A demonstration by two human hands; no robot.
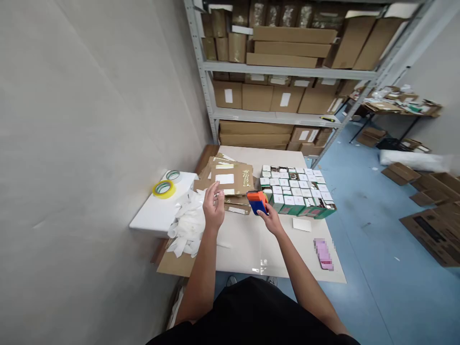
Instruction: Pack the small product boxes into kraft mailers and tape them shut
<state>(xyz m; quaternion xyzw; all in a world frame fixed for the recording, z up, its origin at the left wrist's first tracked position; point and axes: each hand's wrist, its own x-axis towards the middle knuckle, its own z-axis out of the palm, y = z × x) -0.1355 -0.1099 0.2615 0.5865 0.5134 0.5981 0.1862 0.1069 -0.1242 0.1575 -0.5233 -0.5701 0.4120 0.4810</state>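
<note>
My right hand (272, 220) grips an orange and blue tape dispenser (256, 202), held over the middle of the table. My left hand (213, 207) is raised with fingers loosely apart and nothing seen in it. Just beyond it lies a stack of flattened cardboard (235, 175) with white labels and strips of tape. A block of small white-topped boxes (295, 189) with green sides stands to the right of the dispenser. Left of my left hand is a heap of white strips (190, 223).
A roll of yellow tape (164, 189) and another tape roll (173, 176) lie on a white surface (145, 218) by the wall. A white card (301, 224) and a pixelated pink item (323, 254) lie on the table (240, 258). Shelves of cartons (291, 74) stand behind; cartons (431, 235) lie on the floor.
</note>
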